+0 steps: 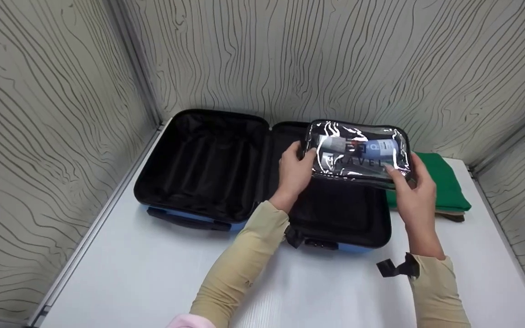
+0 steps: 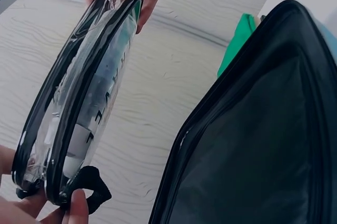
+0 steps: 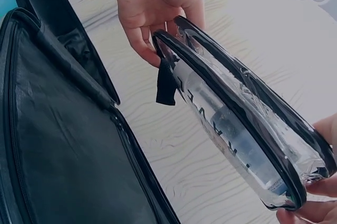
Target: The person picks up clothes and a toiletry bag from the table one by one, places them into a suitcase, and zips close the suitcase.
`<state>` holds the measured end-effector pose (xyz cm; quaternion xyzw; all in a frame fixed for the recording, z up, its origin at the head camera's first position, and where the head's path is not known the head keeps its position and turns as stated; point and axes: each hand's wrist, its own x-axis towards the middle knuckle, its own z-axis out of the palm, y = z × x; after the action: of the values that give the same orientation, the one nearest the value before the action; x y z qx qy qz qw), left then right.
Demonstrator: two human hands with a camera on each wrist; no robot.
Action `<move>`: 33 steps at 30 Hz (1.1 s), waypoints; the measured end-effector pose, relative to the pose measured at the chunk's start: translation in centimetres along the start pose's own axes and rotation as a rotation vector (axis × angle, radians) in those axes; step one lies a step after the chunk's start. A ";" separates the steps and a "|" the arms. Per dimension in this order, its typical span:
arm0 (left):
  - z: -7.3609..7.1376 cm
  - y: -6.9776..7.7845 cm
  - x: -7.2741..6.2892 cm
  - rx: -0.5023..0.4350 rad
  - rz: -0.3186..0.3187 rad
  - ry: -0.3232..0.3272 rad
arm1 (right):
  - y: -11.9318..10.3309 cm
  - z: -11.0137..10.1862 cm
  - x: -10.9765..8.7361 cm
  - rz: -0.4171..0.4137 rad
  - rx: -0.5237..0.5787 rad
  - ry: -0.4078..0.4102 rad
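left hand (image 1: 295,172) + right hand (image 1: 416,196) | grips clamped on clear TRAVEL toiletry pouch (image 1: 356,155) | raised near open suitcase's (image 1: 226,182) far right corner

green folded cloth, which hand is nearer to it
Right. In the head view, the right hand, gripping the clear travel pouch, overlaps the green folded cloth; the left hand, at the pouch's other end, is farther, over the suitcase.

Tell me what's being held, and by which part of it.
A clear travel pouch with black edging: the left hand grips one short end, the right hand the opposite short end.
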<state>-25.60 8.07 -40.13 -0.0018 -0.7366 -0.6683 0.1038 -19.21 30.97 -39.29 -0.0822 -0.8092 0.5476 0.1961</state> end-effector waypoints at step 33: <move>-6.3 -0.3 2.4 0.082 0.000 0.052 | -1.7 4.4 -0.7 -0.124 0.003 -0.111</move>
<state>-27.02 1.55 -39.56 0.0196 -0.7606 -0.6372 0.1229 -20.23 26.32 -39.25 -0.0011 -0.8216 0.5393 0.1845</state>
